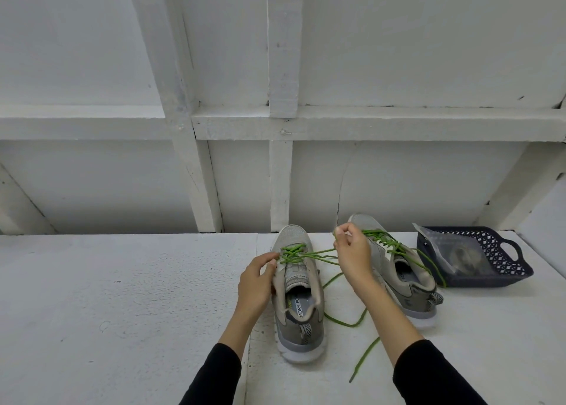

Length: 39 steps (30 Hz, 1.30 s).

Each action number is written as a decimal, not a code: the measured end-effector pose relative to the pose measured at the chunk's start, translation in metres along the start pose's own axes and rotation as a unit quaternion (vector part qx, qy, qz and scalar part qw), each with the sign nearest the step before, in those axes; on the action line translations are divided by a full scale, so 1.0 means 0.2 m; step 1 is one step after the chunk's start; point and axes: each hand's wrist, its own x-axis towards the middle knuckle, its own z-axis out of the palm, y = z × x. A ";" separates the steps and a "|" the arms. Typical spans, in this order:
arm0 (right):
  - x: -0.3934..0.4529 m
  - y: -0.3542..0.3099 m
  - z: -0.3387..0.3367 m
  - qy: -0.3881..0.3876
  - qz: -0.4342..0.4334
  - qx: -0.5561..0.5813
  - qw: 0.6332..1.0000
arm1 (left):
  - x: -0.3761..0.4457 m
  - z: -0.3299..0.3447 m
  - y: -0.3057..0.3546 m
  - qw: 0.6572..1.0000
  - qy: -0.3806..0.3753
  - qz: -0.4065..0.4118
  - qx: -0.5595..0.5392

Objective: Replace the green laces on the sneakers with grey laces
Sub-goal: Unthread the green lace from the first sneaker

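Note:
Two grey sneakers stand on the white table, heels toward me. The left sneaker (298, 294) carries a green lace (294, 253) partly loosened, with a long free end (346, 322) trailing over the table to the right. My left hand (257, 282) holds this sneaker's left side and pinches the lace at the eyelets. My right hand (352, 251) is raised between the shoes and pinches a strand of the same lace, pulled out to the right. The right sneaker (404, 276) keeps its green lace (386, 243) threaded. A clear bag (453, 254), contents unclear, lies in the basket.
A dark blue plastic basket (505, 263) with handles stands at the right, beside the right sneaker. A white wall with wooden framing (280, 174) rises right behind the table. The white table surface (122, 297) stretches to the left of the shoes.

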 end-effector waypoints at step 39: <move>-0.06 -0.07 0.04 -0.051 -0.043 0.018 0.998 | -0.01 -0.01 0.02 0.999 -0.024 -0.043 -0.013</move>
